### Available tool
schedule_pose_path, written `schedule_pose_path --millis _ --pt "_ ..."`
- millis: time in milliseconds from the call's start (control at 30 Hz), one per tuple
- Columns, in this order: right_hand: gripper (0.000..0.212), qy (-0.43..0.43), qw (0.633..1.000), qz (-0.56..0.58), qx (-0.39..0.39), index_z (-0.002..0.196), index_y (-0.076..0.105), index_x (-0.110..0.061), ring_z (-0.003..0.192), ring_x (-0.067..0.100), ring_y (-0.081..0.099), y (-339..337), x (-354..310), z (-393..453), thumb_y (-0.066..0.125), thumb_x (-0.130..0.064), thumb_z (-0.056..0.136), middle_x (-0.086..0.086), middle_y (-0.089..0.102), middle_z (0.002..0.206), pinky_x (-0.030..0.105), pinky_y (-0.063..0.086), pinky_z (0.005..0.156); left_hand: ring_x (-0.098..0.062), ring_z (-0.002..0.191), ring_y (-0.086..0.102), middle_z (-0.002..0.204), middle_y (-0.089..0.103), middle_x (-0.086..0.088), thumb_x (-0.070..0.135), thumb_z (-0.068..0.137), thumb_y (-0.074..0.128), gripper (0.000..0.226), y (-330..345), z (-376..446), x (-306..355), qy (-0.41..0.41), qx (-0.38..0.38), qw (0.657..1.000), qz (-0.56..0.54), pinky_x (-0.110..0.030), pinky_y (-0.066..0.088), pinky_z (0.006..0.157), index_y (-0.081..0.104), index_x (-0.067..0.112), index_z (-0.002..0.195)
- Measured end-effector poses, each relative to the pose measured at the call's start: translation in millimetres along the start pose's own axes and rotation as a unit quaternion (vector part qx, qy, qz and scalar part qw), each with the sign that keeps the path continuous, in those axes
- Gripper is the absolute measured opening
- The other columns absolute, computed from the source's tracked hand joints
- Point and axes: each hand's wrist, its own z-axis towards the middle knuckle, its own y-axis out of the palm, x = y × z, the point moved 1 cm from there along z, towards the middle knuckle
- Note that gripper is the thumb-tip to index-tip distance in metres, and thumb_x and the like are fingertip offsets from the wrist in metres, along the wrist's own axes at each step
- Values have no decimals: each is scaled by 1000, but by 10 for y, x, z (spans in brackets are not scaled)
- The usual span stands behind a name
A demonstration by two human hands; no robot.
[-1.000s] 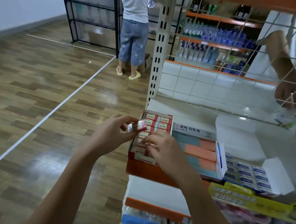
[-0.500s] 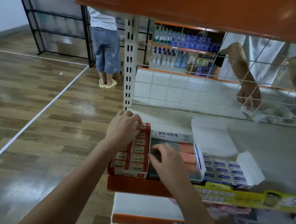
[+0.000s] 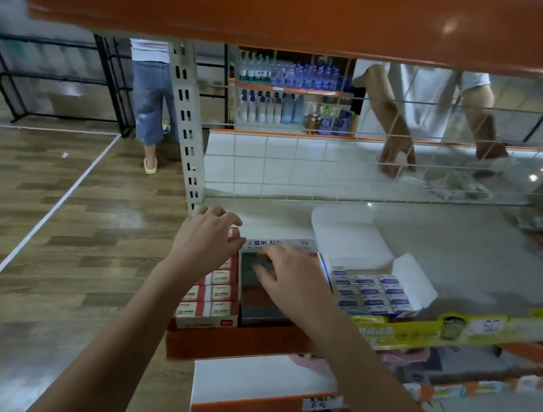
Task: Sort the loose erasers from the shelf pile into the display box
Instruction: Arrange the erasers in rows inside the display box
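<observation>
On the shelf (image 3: 464,252), my left hand (image 3: 205,242) spread loosely over the red display box (image 3: 213,293), right hand (image 3: 291,277) flat-fingered on the middle box (image 3: 259,302) beside it, neither gripping anything I can see.

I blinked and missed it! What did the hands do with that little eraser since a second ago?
The left hand carried it to the far end of the red eraser box; the eraser is hidden now. The right hand moved onto the middle box. The boxes stayed put.
</observation>
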Motion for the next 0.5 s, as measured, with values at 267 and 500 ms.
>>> schedule_pose_path --millis 267,500 --pt "36 68 990 -122 11 125 51 -16 119 22 43 -921 930 -266 47 -34 95 4 51 126 35 37 97 -25 118 43 123 55 -4 37 92 51 34 -7 256 1316 126 22 992 -20 -33 36 95 55 20 122" --pt "39 196 966 -169 -4 130 47 -18 121 25 42 -1679 2093 -1112 48 -34 94 7 45 131 36 38 96 -25 121 41 128 49 -5 42 93 49 41 415 295 2973 227 -24 974 5 -37 41 95 49 19 127"
